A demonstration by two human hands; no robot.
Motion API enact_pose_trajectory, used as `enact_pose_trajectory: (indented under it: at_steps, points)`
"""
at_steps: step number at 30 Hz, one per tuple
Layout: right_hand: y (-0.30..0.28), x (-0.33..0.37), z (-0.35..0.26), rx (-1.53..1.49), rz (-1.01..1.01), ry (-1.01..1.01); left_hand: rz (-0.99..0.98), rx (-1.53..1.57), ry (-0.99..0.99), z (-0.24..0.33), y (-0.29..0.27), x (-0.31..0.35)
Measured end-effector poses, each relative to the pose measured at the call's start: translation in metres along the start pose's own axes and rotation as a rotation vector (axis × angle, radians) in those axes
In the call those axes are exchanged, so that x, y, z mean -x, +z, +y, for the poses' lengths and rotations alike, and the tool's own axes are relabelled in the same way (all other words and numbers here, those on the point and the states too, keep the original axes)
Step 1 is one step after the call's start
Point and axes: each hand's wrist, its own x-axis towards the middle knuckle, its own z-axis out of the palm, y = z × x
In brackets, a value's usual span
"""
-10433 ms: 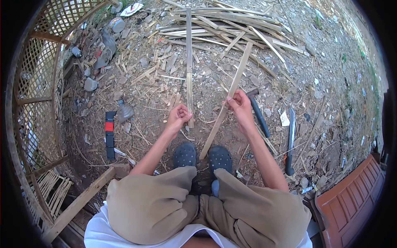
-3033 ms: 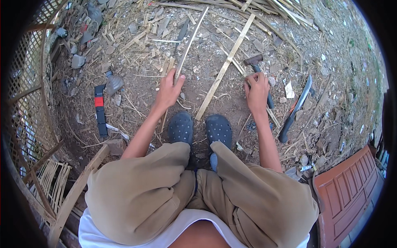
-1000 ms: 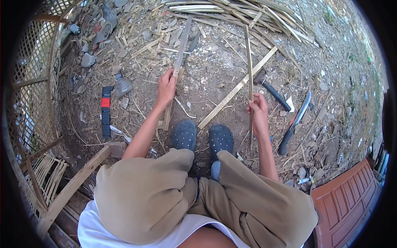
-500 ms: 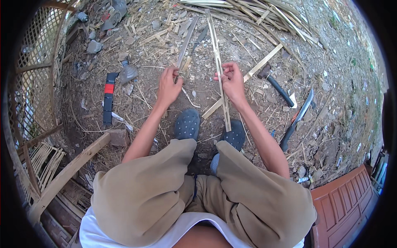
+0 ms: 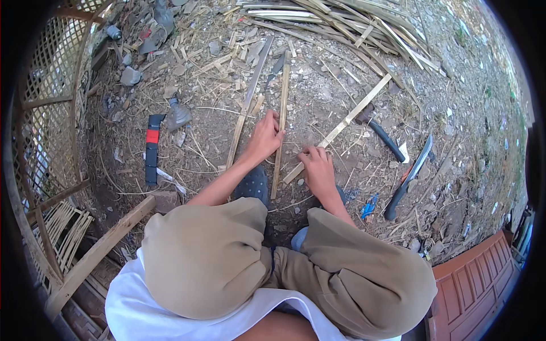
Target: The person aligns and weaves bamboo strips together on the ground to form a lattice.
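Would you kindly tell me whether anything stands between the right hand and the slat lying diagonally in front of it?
Nothing visible does: the right hand overlaps the near part of the slat, though its grip is unclear. The dark-handled tool lies by the slat's far part, out of the way.

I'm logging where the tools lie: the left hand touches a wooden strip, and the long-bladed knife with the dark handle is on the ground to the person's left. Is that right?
Not quite: the long-bladed knife is on the ground to the person's right, as the head view shows. The left hand does touch a wooden strip.
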Motion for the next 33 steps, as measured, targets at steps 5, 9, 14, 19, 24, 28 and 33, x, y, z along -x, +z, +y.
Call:
enact_pose_trajectory:
  at_steps: [5, 9, 14, 19, 24, 28, 33]
  points:
    - [-0.009, 0.02, 0.018, -0.054, -0.201, -0.107, -0.018, 0.151, 0.023, 0.019, 0.01, -0.015]
    - [-0.013, 0.016, 0.009, -0.076, -0.258, -0.228, -0.039, 0.197, 0.056, 0.016, 0.0, -0.037]
    - [0.036, 0.058, -0.015, -0.198, -0.36, -0.248, 0.031, 0.162, 0.143, 0.0, 0.002, -0.03]
    - [0.013, 0.053, -0.034, -0.415, -0.288, -0.18, 0.048, 0.06, 0.194, -0.002, -0.011, -0.043]
    - [0.007, 0.01, -0.013, -0.302, 0.061, 0.287, -0.127, -0.108, 0.12, 0.004, -0.016, -0.055]
    - [-0.008, -0.039, -0.024, -0.119, 0.12, 0.322, -0.171, -0.156, 0.129, 0.005, -0.001, -0.059]
    - [0.018, -0.055, -0.007, -0.112, 0.108, 0.449, -0.168, -0.177, 0.08, 0.008, 0.005, -0.05]
